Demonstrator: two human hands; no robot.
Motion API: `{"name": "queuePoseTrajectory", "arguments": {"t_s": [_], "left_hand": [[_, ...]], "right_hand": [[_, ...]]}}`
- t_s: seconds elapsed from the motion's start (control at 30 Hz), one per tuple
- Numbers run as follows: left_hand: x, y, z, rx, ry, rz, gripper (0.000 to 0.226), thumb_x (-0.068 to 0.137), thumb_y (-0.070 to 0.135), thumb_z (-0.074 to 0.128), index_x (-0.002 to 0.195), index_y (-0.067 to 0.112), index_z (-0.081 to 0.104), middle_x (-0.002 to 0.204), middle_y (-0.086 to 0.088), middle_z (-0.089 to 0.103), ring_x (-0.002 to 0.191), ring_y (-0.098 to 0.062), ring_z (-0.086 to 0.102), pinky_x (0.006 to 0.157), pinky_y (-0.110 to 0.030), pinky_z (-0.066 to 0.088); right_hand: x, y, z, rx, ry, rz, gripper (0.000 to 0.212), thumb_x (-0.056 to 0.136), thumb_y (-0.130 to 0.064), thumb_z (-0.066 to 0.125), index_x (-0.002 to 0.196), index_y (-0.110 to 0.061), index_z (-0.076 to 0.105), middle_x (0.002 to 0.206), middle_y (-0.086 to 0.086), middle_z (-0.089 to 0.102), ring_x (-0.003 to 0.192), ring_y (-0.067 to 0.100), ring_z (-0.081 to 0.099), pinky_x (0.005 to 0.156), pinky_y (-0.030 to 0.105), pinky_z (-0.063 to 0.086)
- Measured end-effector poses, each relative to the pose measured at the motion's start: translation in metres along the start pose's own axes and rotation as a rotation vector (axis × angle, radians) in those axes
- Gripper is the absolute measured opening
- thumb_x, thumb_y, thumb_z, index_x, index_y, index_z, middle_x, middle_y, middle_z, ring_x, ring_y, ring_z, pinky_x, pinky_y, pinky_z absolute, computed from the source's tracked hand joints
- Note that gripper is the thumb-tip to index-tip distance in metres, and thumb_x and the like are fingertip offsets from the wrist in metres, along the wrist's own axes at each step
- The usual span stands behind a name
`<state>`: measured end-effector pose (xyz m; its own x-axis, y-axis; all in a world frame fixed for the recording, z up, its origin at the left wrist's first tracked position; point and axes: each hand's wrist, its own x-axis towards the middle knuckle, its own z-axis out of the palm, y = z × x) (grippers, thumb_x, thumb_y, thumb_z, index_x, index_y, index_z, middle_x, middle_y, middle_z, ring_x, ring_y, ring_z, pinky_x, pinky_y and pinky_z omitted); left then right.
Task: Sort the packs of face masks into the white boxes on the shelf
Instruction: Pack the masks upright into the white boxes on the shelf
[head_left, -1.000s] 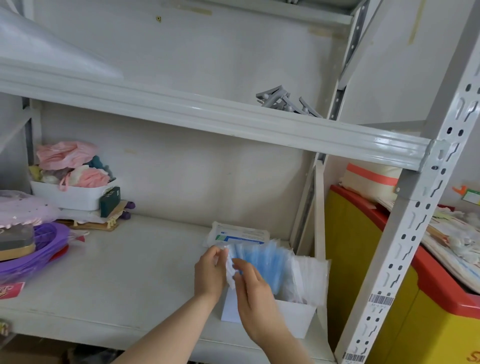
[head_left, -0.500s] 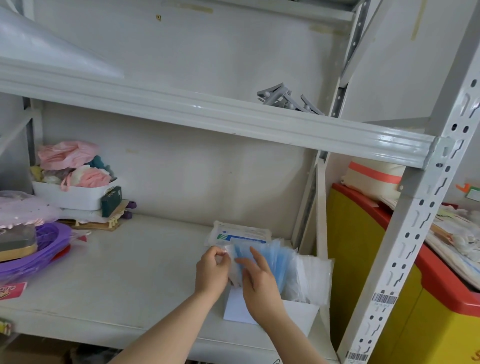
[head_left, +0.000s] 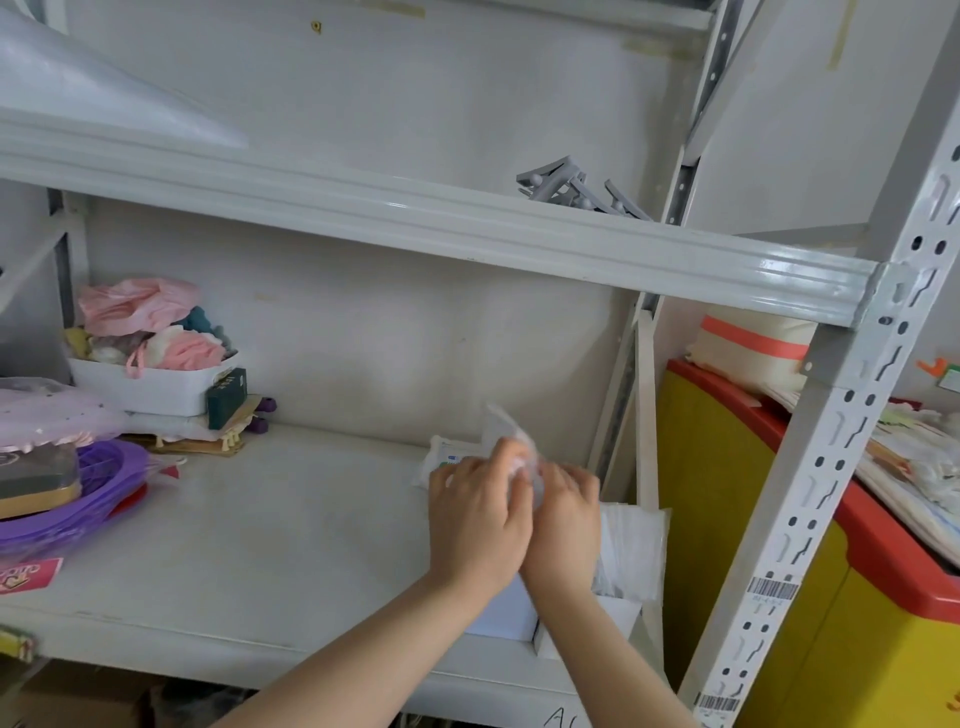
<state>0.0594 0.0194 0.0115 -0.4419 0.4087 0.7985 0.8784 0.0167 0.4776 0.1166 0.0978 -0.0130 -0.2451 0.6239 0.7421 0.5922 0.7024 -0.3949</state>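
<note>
At the right end of the lower shelf stands a white box (head_left: 506, 621). White packs of face masks (head_left: 634, 545) stand upright in its right part. My left hand (head_left: 475, 519) and my right hand (head_left: 566, 525) are pressed close together above the box, both gripping a clear pack of face masks (head_left: 511, 434) that sticks up between the fingers and is blurred. Whatever sits in the box under my hands is hidden. Another flat pack with a blue-green label (head_left: 441, 460) lies behind my left hand against the wall.
A white tub of pink cloths (head_left: 150, 387) sits at the back left, a purple basket (head_left: 78, 501) at the left edge. The shelf beam (head_left: 415, 218) runs overhead, with grey clips (head_left: 569, 184) on it. A perforated post (head_left: 831, 467) and a yellow-red cabinet (head_left: 727, 519) stand to the right.
My hands have come together and risen slightly over the box. The blue packs seen earlier are now hidden behind them, and a clear pack sticks up between my fingers.
</note>
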Motion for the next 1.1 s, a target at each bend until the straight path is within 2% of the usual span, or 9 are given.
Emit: {"name": "queuePoseTrajectory", "arguments": {"t_s": [0.1, 0.3, 0.4, 0.53, 0.67, 0.73, 0.83, 0.93, 1.1], "left_hand": [[0.007, 0.009, -0.001, -0.09, -0.117, 0.118, 0.043, 0.098, 0.036, 0.031, 0.14, 0.036, 0.037, 0.106, 0.012, 0.068, 0.103, -0.006, 0.058, 0.1, -0.031, 0.037], [-0.006, -0.003, 0.035, 0.014, -0.406, 0.237, 0.061, 0.076, 0.014, 0.043, 0.137, 0.017, 0.045, 0.139, -0.001, 0.051, 0.128, -0.022, 0.048, 0.107, -0.036, 0.038], [-0.012, -0.001, 0.054, 0.194, -0.526, 0.452, 0.068, 0.077, 0.028, 0.057, 0.142, 0.018, 0.04, 0.147, -0.003, 0.044, 0.137, -0.025, 0.04, 0.114, -0.044, 0.031], [-0.009, 0.011, 0.065, 0.272, -0.642, 0.326, 0.075, 0.087, 0.047, 0.056, 0.148, 0.017, 0.026, 0.157, -0.004, 0.026, 0.146, -0.025, 0.019, 0.121, -0.043, 0.011], [-0.01, 0.009, 0.071, 0.355, -0.598, 0.306, 0.069, 0.056, 0.04, 0.083, 0.116, 0.016, 0.061, 0.133, -0.008, 0.059, 0.127, -0.031, 0.053, 0.103, -0.045, 0.045], [-0.01, 0.0, 0.073, 0.405, -0.527, 0.304, 0.061, 0.042, 0.032, 0.088, 0.098, 0.018, 0.068, 0.119, -0.006, 0.068, 0.113, -0.028, 0.064, 0.091, -0.043, 0.054], [-0.008, -0.016, 0.07, 0.433, -0.466, 0.292, 0.064, 0.037, 0.019, 0.086, 0.098, 0.017, 0.068, 0.126, -0.007, 0.065, 0.116, -0.029, 0.063, 0.092, -0.046, 0.054], [-0.011, -0.032, 0.066, 0.391, -0.426, 0.262, 0.08, 0.043, 0.017, 0.083, 0.119, 0.018, 0.055, 0.14, -0.01, 0.053, 0.124, -0.032, 0.055, 0.096, -0.047, 0.051], [-0.018, -0.05, 0.054, 0.23, -0.321, 0.253, 0.075, 0.09, 0.054, 0.047, 0.151, 0.024, 0.015, 0.163, -0.003, 0.007, 0.149, -0.024, 0.01, 0.12, -0.037, 0.019]], "right_hand": [[0.019, 0.01, -0.027, 0.335, 0.063, 0.374, 0.025, 0.094, -0.026, 0.053, 0.076, -0.01, 0.057, 0.072, 0.008, 0.062, 0.073, 0.023, 0.059, 0.053, 0.027, 0.041], [0.029, 0.034, -0.072, 0.58, 0.468, 0.624, 0.025, 0.097, -0.033, 0.052, 0.108, -0.011, 0.059, 0.089, 0.001, 0.062, 0.081, 0.019, 0.061, 0.074, 0.035, 0.053], [0.017, 0.04, -0.066, 0.515, 0.414, 0.598, 0.025, 0.098, -0.031, 0.049, 0.108, -0.01, 0.058, 0.086, 0.0, 0.06, 0.08, 0.021, 0.062, 0.072, 0.034, 0.053], [0.003, 0.038, -0.05, 0.41, 0.285, 0.573, 0.025, 0.1, -0.026, 0.046, 0.112, -0.006, 0.055, 0.078, 0.0, 0.056, 0.066, 0.017, 0.054, 0.054, 0.021, 0.041], [-0.007, 0.04, -0.033, 0.287, -0.006, 0.546, 0.009, 0.097, -0.019, 0.047, 0.099, -0.015, 0.054, 0.076, 0.002, 0.061, 0.064, 0.018, 0.058, 0.064, 0.04, 0.055], [-0.011, 0.046, -0.028, 0.086, -0.115, 0.501, 0.012, 0.095, -0.027, 0.045, 0.093, -0.019, 0.055, 0.079, 0.003, 0.063, 0.066, 0.019, 0.059, 0.064, 0.039, 0.056], [-0.014, 0.049, -0.034, -0.18, -0.264, 0.478, 0.024, 0.096, -0.038, 0.04, 0.106, -0.021, 0.054, 0.089, 0.0, 0.064, 0.076, 0.02, 0.063, 0.066, 0.031, 0.054], [-0.015, 0.054, -0.041, -0.131, -0.143, 0.44, 0.043, 0.095, -0.05, 0.041, 0.13, -0.025, 0.046, 0.115, -0.002, 0.066, 0.097, 0.02, 0.065, 0.066, 0.026, 0.05], [-0.018, 0.044, -0.043, -0.054, 0.078, -0.104, 0.034, 0.093, -0.026, 0.056, 0.126, -0.02, 0.052, 0.12, -0.002, 0.063, 0.112, 0.017, 0.055, 0.079, 0.028, 0.054]]}}
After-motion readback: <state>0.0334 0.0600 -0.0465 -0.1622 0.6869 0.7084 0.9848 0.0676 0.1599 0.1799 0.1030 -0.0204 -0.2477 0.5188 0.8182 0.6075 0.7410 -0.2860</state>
